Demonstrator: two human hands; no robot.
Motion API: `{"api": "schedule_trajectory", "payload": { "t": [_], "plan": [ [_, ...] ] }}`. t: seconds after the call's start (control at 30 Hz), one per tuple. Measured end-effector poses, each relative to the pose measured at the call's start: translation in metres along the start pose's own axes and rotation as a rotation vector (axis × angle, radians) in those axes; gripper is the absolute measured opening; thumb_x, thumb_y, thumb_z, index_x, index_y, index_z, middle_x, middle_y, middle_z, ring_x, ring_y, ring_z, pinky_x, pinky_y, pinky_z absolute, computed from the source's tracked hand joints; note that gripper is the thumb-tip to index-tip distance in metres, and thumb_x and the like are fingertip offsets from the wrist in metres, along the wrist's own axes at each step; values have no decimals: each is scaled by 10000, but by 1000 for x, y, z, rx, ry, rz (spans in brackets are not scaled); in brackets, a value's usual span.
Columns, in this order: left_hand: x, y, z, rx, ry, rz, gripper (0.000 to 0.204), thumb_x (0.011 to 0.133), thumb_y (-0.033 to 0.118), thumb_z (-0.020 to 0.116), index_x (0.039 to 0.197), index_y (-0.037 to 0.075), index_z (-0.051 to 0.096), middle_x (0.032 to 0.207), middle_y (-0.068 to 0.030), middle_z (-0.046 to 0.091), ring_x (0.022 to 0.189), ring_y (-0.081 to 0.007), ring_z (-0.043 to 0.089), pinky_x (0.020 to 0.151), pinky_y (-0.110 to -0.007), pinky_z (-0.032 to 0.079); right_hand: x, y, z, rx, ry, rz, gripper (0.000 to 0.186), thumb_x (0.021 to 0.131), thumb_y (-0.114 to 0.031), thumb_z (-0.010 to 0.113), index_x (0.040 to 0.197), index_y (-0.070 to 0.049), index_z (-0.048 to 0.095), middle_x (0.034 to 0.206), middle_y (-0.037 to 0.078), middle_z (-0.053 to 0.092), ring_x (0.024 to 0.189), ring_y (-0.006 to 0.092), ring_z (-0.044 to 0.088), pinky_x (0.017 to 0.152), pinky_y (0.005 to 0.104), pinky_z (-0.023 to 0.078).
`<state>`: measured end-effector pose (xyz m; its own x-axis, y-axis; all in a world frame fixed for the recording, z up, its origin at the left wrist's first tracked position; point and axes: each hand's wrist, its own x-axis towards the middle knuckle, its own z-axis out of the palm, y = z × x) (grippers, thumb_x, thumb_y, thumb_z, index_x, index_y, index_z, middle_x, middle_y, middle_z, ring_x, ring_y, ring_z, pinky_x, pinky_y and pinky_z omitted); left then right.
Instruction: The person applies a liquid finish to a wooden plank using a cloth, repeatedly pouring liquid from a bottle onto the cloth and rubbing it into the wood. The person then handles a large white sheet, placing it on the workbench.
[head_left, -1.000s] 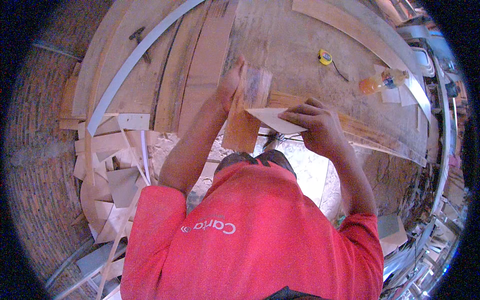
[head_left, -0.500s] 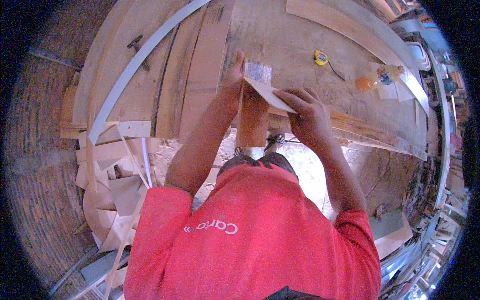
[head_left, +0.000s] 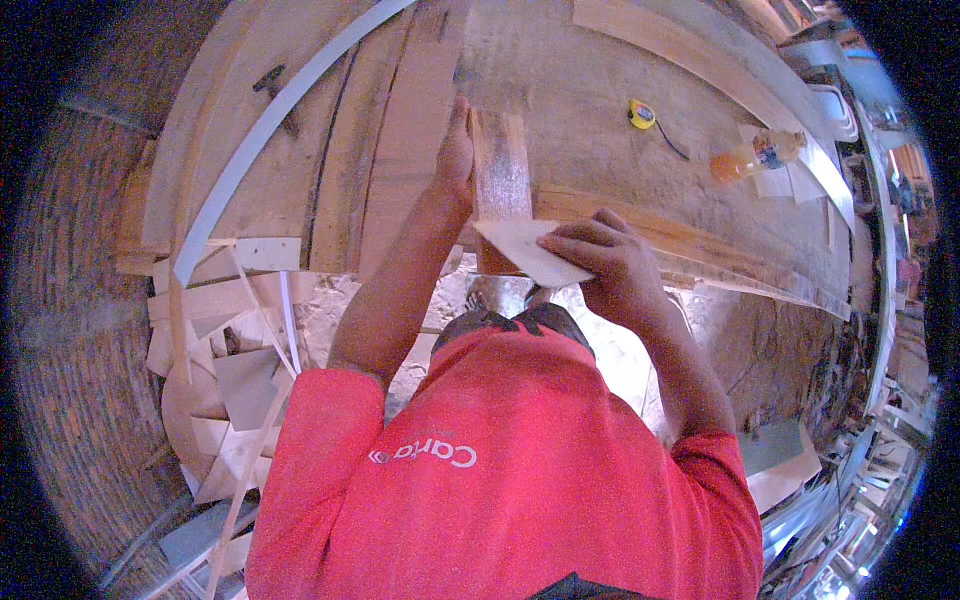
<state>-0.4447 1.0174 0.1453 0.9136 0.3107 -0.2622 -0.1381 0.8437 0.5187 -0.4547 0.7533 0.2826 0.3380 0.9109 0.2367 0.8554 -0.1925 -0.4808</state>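
My left hand (head_left: 455, 155) grips the left side of a wooden board (head_left: 501, 165) held at the bench edge, its upper part pale and scuffed. My right hand (head_left: 605, 265) holds a thin, light, flat piece (head_left: 520, 248), fingers on top of it. This piece lies across the board's lower part, nearer my body, and hides some of it. On the bench top (head_left: 540, 70) to the right are a yellow tape measure (head_left: 641, 114) and a plastic bottle (head_left: 740, 162) of orange liquid.
A hammer (head_left: 270, 82) lies at the back left beside a long white strip (head_left: 255, 145). Offcuts (head_left: 245, 390) are piled at lower left. Long planks (head_left: 690, 240) run along the bench's near right edge. My feet (head_left: 535, 298) show on the rough floor below.
The flat piece went up the board by half a second ago and has since slid back down toward me with my right hand. My left hand has stayed gripping the board, shifting slightly.
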Motion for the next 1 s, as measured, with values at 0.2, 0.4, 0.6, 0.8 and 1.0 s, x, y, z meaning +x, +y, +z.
{"api": "schedule_trajectory", "payload": {
  "t": [0.2,0.4,0.6,0.8,1.0],
  "plan": [
    [-6,8,-2,58,46,-12,644,1074,615,391,1360,77,599,1178,-142,703,1012,-321,690,911,-456,586,-23,-12,0,78,-57,27,458,706,26,723,1116,-163,793,1103,42,758,966,304,677,828,416,573],
    [19,30,-52,133,76,90,641,1048,615,437,1348,68,584,1133,-143,709,958,-317,711,820,-473,616,-50,-6,6,241,-88,117,374,750,14,757,1095,-124,793,1093,90,759,1025,327,690,854,400,573],
    [-10,129,-154,1603,740,796,597,1044,556,468,1339,51,589,1145,-154,705,981,-322,704,842,-469,606,-111,27,7,175,362,720,210,981,-115,642,1136,-20,746,1100,186,750,1038,331,710,918,417,540],
    [-36,189,-271,1959,1006,477,554,1039,496,498,1329,34,594,1157,-165,701,1005,-326,697,865,-464,595,-139,54,20,126,487,747,266,1000,-158,631,1231,-86,740,1070,192,750,997,370,703,918,446,549],
    [-59,193,-321,1933,1192,311,512,1035,436,529,1320,18,600,1169,-175,696,1029,-331,690,888,-459,585,-133,42,-8,169,497,795,313,1011,-114,641,1316,-72,696,1112,146,755,996,270,695,919,394,547]
  ]
}}
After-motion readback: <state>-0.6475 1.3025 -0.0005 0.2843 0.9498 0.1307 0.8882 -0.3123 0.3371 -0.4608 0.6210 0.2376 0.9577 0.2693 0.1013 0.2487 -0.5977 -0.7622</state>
